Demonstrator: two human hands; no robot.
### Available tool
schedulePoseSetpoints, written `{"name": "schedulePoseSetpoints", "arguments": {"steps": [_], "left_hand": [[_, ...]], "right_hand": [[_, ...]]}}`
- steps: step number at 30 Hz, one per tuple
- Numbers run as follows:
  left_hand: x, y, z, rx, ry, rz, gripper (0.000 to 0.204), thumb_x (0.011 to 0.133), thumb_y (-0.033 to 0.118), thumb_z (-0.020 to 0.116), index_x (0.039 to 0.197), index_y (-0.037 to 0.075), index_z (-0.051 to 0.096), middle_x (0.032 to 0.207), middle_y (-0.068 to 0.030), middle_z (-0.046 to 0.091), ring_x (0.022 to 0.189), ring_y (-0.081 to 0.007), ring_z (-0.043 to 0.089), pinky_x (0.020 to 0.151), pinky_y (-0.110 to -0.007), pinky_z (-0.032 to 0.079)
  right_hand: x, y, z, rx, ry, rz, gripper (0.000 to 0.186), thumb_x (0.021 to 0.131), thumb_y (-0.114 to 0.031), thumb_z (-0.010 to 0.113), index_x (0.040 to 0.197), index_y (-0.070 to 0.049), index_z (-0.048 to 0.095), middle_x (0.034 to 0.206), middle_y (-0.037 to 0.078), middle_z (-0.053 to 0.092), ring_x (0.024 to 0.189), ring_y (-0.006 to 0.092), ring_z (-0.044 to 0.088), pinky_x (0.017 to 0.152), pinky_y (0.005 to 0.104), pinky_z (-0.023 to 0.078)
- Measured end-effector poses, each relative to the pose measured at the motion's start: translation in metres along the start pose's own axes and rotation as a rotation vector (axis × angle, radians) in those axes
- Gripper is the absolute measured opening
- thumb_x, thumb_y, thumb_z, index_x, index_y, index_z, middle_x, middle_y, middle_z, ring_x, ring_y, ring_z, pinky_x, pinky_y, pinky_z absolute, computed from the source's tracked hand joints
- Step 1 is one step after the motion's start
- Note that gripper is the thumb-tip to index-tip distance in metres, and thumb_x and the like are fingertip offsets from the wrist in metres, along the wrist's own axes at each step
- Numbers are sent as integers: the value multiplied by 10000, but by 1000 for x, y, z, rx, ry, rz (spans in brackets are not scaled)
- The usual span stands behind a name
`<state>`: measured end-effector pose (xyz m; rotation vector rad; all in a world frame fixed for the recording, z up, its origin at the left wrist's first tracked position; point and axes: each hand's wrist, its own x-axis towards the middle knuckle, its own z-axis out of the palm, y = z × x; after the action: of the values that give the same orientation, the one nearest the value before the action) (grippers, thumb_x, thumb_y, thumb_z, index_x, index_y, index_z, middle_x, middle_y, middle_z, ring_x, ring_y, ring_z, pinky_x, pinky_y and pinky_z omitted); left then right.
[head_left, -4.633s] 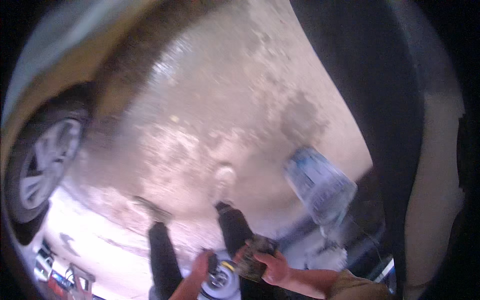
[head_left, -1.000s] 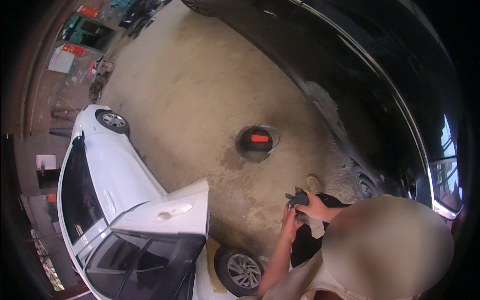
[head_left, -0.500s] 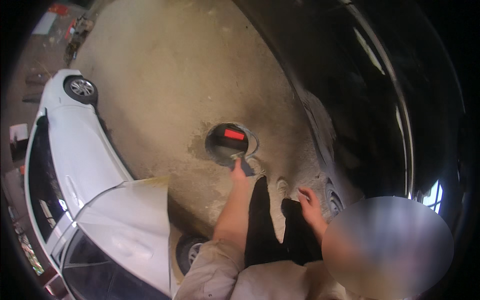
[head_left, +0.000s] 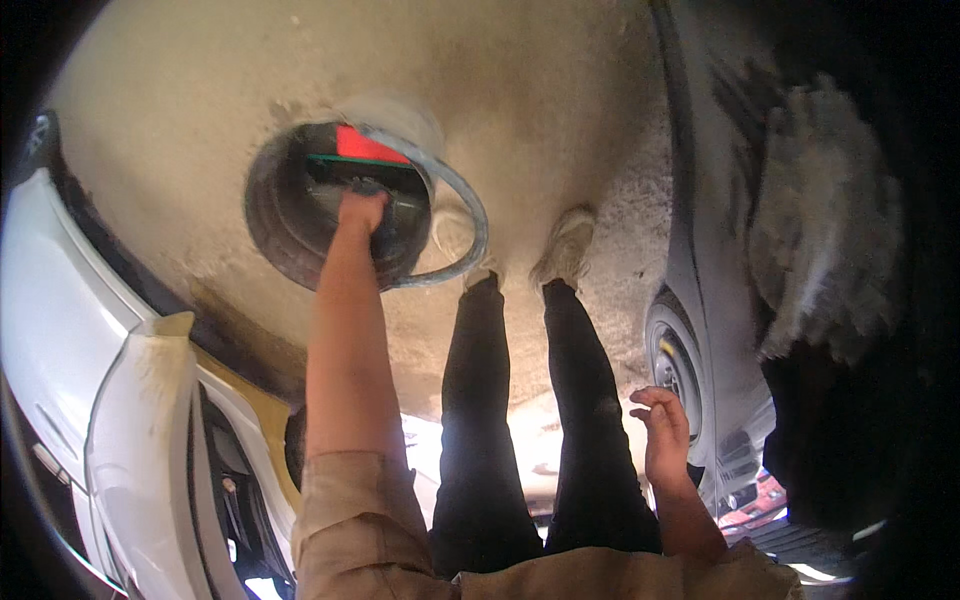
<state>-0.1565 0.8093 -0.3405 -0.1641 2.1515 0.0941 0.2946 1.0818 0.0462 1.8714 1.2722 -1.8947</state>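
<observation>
My left hand [head_left: 362, 210] reaches down inside a round dark bucket [head_left: 265, 215] on the floor. Its fingers are closed on a small dark thing, mostly covered by the hand and too unclear to name. Beyond that hand, a flat red piece [head_left: 365, 147] with a green edge lies in the bucket. The bucket's grey loop handle [head_left: 478, 220] hangs out on the right, close to my shoe. Held out on my right side, my right hand [head_left: 665, 425] is empty, its fingers loosely bent and apart, nearest to a car wheel [head_left: 668, 355].
A white car [head_left: 60, 270] stands to the left, with a whitish panel [head_left: 140, 430] jutting out near me. Along the right is a dark car [head_left: 705, 250] with a dull grey patch [head_left: 825, 230] on its side. My feet stand on the concrete floor [head_left: 560, 90] beside the bucket.
My left hand has gone from the bucket's near rim down into it, taking the dark thing along. The bucket appears larger and further left; my view has come lower and turned.
</observation>
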Motion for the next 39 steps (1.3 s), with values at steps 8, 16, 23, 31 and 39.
{"name": "schedulePoseSetpoints", "arguments": {"steps": [8,16,23,31,39], "left_hand": [[100,14,18,422,-414,17,490,962,304,553,1370,57,663,1393,-180,664,1310,-337,621,1064,-468,516],[-2,5,-46,-907,-22,-462,609,1002,535,623,1453,130,563,1443,-111,588,1242,-325,602,868,-533,593],[-86,-2,-81,-1189,127,-468,546,934,533,709,1297,132,638,1212,-67,701,1056,-270,673,894,-541,530],[-202,18,-126,-1441,21,-388,574,971,497,672,1395,121,579,1336,-99,647,1187,-339,623,922,-601,525],[-299,61,-150,-1255,75,-332,777,843,469,794,1465,76,548,1417,-196,605,1246,-407,616,1011,-626,494]], "right_hand": [[30,24,-6,-102,20,107,225,1062,-193,579,1193,-20,635,1169,132,692,1108,237,658,938,378,530],[1,-7,14,-29,-49,84,224,1078,-185,579,1201,-6,637,1121,110,699,1048,201,664,941,358,530],[-41,-44,45,93,-114,33,252,1081,-224,585,1226,-27,648,1118,98,713,1028,193,676,909,353,540],[-98,-90,49,223,-155,-82,231,1049,-271,646,1063,-41,660,957,87,695,887,170,665,813,322,531],[-181,-119,22,142,-29,-119,385,1063,-304,574,1271,7,664,1233,166,719,1123,271,689,982,404,537]]}}
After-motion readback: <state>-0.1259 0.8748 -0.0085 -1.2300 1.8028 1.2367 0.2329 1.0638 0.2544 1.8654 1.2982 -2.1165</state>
